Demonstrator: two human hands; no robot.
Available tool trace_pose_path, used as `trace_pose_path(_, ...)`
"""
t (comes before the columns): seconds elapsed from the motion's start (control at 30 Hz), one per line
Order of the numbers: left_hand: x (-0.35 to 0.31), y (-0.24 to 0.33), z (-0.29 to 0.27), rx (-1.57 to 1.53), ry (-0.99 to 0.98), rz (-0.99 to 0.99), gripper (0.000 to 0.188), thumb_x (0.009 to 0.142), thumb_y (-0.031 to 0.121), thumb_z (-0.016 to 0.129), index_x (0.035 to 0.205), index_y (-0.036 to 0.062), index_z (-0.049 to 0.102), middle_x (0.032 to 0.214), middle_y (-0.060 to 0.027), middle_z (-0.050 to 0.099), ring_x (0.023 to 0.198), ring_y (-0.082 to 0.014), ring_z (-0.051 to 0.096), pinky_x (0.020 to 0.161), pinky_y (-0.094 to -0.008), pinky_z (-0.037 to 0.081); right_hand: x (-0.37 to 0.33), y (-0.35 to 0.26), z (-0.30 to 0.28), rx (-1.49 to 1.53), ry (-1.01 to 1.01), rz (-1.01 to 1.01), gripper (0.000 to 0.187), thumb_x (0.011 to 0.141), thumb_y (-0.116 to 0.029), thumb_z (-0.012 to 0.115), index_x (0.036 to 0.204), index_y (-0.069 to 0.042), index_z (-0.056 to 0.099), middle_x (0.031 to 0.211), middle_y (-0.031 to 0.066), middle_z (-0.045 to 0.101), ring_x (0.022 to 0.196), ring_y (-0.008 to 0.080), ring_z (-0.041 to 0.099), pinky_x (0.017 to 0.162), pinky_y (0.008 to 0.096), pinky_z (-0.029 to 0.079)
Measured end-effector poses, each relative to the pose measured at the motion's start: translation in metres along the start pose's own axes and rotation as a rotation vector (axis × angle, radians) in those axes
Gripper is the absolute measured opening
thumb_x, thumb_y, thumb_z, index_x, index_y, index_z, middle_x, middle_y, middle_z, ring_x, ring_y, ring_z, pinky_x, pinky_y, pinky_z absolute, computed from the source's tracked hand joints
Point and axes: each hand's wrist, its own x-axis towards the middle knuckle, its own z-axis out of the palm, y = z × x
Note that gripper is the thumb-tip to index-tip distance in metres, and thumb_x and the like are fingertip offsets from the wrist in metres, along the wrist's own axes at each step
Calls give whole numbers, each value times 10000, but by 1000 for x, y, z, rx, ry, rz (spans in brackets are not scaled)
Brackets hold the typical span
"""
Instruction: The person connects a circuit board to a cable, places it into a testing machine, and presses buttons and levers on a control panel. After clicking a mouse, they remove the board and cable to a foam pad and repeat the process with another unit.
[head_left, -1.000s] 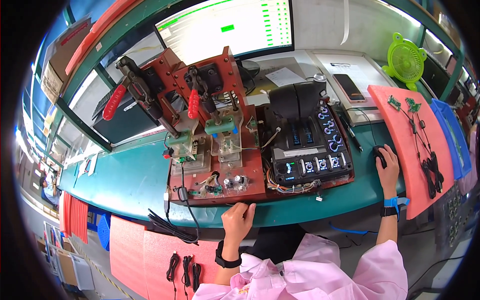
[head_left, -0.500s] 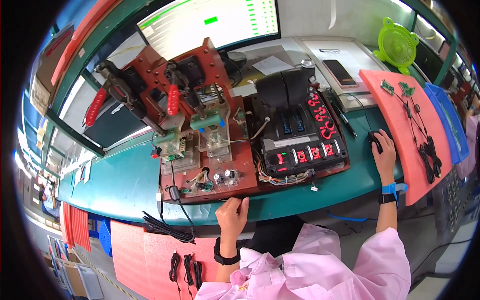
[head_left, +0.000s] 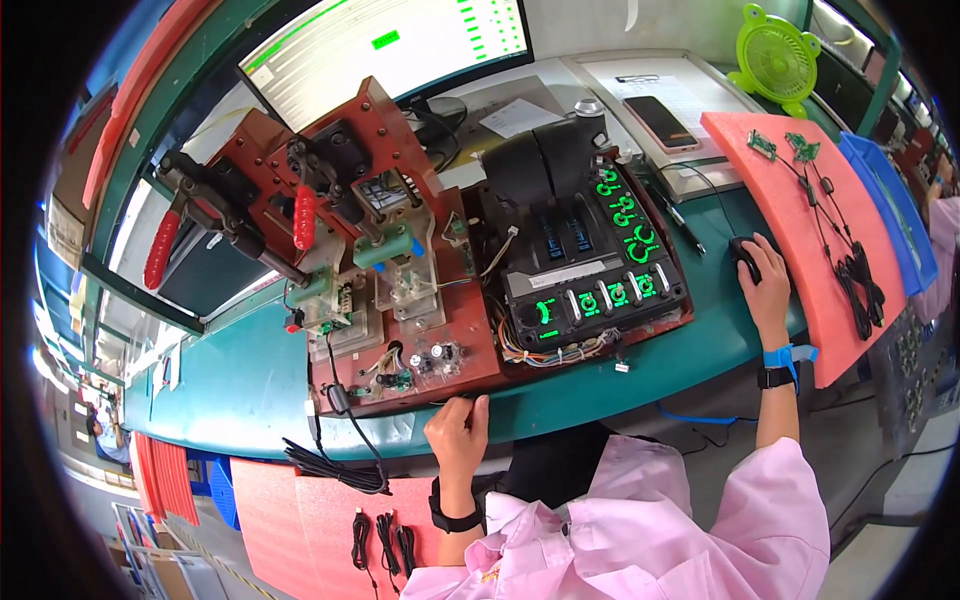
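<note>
My right hand rests over a black computer mouse, its fingers curved round it beside the pink foam sheet. My left hand is curled into a fist at the table's front edge, just below a red-brown test fixture; nothing shows in it. On that fixture stand two toggle clamps with red handles, pressing on a green circuit board and a green block. To their right sits a black throttle control panel, its knob markings lit green. A black cable hangs from the board over the edge.
A monitor stands at the back. The pink foam sheet at right holds small boards and cables, with a blue tray beyond. A phone, pen and green fan are behind. Coiled cables lie on lower foam.
The lit markings on the control panel have turned from red to green. The view has shifted slightly; both hands keep their places, the right on the mouse.
</note>
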Motion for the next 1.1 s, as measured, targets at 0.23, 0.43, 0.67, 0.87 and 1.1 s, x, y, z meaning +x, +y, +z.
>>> trace_pose_path(0.23,0,1,0,-3,-1,-13,264,765,91,674,597,24,481,538,-113,454,452,-300,449,422,-357,330,0,-1,0,3,-6,7,289,784,-110,611,1071,-85,594,1185,87,555,1016,299,529,861,377,445)
trace_pose_path(0.43,0,1,0,0,3,-7,260,770,97,672,603,26,486,540,-111,457,456,-302,451,423,-359,331,0,-1,0,0,-6,6,289,787,-114,607,1074,-85,590,1191,89,551,1020,301,526,862,380,445)
trace_pose_path(0.67,0,1,-1,-2,-3,-12,262,777,104,666,605,27,484,543,-111,457,456,-304,451,424,-360,331,0,-1,-1,-14,-6,21,292,790,-118,606,1079,-85,587,1193,91,549,1022,302,526,866,381,443)
trace_pose_path(0.87,0,1,0,-4,-5,-17,265,778,102,665,601,25,484,544,-114,459,457,-307,453,426,-361,333,0,-1,-1,-17,-18,32,288,795,-118,601,1080,-79,586,1194,93,549,1032,301,523,876,382,437)
trace_pose_path(1.1,0,1,0,0,-2,-7,262,773,98,669,601,25,485,544,-113,463,455,-305,455,425,-361,333,1,-2,-1,-18,-15,32,287,803,-121,597,1086,-78,584,1203,99,544,1040,305,519,880,384,435)
